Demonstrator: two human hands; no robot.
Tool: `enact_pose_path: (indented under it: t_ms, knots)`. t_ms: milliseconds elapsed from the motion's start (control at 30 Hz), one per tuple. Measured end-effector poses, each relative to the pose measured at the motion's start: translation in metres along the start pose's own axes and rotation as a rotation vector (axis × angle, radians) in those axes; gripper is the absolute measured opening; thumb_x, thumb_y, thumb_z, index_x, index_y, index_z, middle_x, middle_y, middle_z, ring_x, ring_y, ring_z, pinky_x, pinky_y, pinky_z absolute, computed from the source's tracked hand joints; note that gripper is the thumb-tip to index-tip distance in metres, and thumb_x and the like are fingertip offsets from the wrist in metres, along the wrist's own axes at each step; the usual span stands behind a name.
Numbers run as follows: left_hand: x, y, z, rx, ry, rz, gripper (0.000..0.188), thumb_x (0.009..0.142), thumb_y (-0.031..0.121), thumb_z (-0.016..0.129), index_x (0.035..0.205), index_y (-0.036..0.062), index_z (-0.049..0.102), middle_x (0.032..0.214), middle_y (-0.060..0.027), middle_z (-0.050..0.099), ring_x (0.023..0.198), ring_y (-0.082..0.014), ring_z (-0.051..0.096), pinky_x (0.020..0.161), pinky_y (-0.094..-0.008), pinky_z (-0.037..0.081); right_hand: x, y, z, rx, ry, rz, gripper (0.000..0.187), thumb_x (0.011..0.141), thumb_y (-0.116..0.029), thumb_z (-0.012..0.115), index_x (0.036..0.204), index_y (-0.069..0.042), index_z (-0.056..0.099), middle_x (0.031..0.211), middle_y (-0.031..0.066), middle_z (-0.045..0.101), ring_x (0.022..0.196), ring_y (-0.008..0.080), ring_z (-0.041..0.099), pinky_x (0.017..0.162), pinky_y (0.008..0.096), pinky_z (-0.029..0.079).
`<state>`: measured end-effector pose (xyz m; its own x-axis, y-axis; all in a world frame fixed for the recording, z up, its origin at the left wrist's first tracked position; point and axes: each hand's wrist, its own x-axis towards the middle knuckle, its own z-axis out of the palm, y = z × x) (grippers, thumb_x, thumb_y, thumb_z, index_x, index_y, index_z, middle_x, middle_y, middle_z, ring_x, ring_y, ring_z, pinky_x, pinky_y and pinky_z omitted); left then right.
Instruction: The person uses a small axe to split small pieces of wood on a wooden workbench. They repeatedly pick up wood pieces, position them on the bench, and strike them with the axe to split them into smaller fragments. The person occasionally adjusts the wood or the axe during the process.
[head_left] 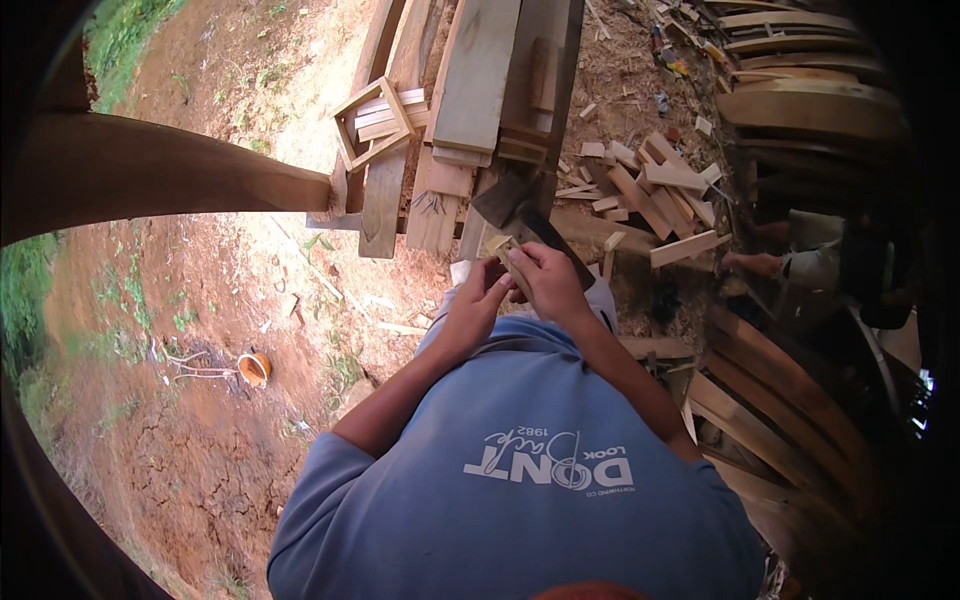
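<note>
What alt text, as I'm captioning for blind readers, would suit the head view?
Two bare hands hold a small piece of wood close to a blue shirt, near stacked planks. A wooden frame lies on the stack, with offcuts piled to the right.

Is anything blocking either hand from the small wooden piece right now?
Nothing visible does: the left hand and right hand meet at the small wooden piece, their fingers directly on it. The dark flat-ended object shows just beyond the piece, not between it and either hand.
</note>
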<state>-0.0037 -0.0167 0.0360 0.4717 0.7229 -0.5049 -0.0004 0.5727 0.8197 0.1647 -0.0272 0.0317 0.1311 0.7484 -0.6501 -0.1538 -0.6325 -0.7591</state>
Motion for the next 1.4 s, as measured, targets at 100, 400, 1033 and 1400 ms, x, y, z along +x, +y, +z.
enact_pose_path:
  t_ms: [100, 400, 1033, 1400]
  knots:
    - [0.009, -0.026, 0.001, -0.096, -0.045, -0.035, 0.060, 0.108, 0.020, 0.058, 0.155, -0.0072, 0.034, 0.143, -0.0204, 0.055, 0.137, -0.0264, 0.055, 0.114, -0.0370, 0.044, 0.001, 0.011, 0.006, -0.038, 0.065, -0.076, 0.031, 0.106, -0.027, 0.065, 0.103, 0.003, 0.072, 0.078, 0.0099, 0.072, 0.063, 0.0150, 0.068, 0.058, 0.0316, 0.054]
    - [0.008, -0.004, 0.010, 0.407, -0.070, 0.143, 0.056, 0.100, 0.017, 0.065, 0.143, -0.0074, 0.041, 0.133, -0.0228, 0.060, 0.118, -0.0308, 0.067, 0.096, -0.0406, 0.056, -0.007, 0.018, 0.017, -0.091, 0.218, -0.112, 0.025, 0.104, -0.024, 0.068, 0.102, 0.001, 0.067, 0.091, 0.0035, 0.067, 0.082, 0.0093, 0.060, 0.072, 0.0284, 0.049]
    - [0.016, 0.041, 0.001, 1.157, 0.082, 0.000, 0.037, 0.095, 0.025, 0.060, 0.113, -0.0048, 0.048, 0.096, -0.0360, 0.068, 0.095, -0.0531, 0.069, 0.080, -0.0584, 0.056, 0.023, 0.053, -0.048, -0.948, 0.527, -0.514, 0.038, 0.095, -0.024, 0.073, 0.120, 0.001, 0.059, 0.105, 0.0189, 0.068, 0.094, 0.0345, 0.070, 0.087, 0.0468, 0.056]
    - [0.016, 0.044, 0.005, 1.339, 0.080, 0.207, 0.046, 0.103, 0.036, 0.064, 0.139, 0.0107, 0.051, 0.122, -0.0190, 0.068, 0.095, -0.0427, 0.072, 0.075, -0.0516, 0.058, 0.060, 0.077, -0.059, -0.980, 0.326, -0.368, 0.044, 0.100, -0.032, 0.066, 0.128, -0.002, 0.050, 0.111, 0.0254, 0.070, 0.102, 0.0471, 0.071, 0.087, 0.0575, 0.058]
